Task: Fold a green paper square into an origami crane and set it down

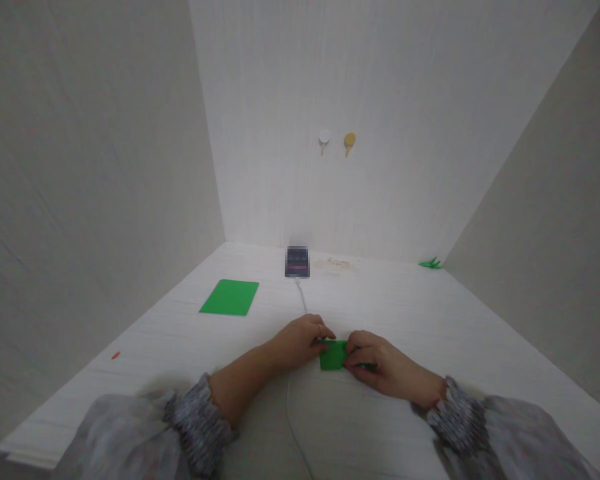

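Observation:
Between my two hands is a small folded piece of green paper (333,357), low over the white table. My left hand (303,341), with a ring on one finger, pinches its upper left edge. At the right edge, my right hand (373,360) grips the paper between thumb and fingers. Part of the paper is hidden behind the right fingers. A flat green sheet (231,297) lies on the table to the left of my hands.
A phone-like device (297,262), its screen blurred, stands against the back wall. Its white cable (291,417) runs toward me, passing under my left hand. Folded green paper (431,263) lies in the back right corner. A small orange-red bit (115,355) lies near the left edge.

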Demonstrator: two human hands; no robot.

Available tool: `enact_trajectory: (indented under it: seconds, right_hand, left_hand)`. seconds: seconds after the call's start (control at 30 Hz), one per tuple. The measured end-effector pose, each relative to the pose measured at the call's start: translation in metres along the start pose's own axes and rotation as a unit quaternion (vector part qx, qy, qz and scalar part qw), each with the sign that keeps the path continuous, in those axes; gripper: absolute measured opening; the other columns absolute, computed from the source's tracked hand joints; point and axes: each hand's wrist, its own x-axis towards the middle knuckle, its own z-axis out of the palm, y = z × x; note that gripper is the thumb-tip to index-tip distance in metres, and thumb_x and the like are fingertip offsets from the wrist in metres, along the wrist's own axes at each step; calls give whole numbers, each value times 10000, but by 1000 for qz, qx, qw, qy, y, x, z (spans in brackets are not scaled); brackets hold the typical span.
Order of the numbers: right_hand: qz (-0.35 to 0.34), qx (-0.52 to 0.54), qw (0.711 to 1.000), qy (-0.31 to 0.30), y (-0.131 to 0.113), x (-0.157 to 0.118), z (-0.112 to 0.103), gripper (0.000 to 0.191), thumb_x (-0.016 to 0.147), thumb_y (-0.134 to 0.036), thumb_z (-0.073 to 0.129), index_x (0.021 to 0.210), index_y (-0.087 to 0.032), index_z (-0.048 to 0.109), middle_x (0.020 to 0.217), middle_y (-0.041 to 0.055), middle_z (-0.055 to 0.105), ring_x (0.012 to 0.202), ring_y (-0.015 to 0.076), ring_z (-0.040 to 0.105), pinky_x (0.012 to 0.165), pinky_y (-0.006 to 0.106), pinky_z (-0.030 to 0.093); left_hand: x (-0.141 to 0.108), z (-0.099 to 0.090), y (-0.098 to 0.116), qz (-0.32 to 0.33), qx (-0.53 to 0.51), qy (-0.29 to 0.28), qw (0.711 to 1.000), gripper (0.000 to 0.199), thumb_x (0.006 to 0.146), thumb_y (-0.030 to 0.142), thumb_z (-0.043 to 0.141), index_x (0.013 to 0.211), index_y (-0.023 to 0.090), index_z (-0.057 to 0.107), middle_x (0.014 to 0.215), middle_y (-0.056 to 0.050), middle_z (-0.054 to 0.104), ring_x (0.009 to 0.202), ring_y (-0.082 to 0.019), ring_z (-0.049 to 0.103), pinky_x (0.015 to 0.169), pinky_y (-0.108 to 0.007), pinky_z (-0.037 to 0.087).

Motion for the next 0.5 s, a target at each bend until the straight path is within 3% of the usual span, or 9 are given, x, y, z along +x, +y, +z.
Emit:
enact_trajectory:
  seconds: [0.13, 0.5]
  right_hand:
    - [-5, -1, 1000, -5, 0, 0, 0, 171, 808, -144, 471, 772, -160, 638, 805, 58, 557, 765, 153, 519, 686, 274, 425]
    - [-12, 10, 1000, -10, 1, -1, 0, 200, 836, -160, 447, 757, -163, 631, 811, 57, 548, 770, 151, 512, 699, 285, 425]
  left_hand:
    - [-2, 1, -1, 23, 4, -3, 1000, 224, 738, 162, 550, 950, 186, 620, 879, -38, 556, 834, -144, 513, 757, -232, 407]
    - [2, 3, -4, 1, -50, -9, 999, 247, 703, 174, 610, 948, 191, 630, 852, -26, 552, 803, -134, 523, 752, -229, 415]
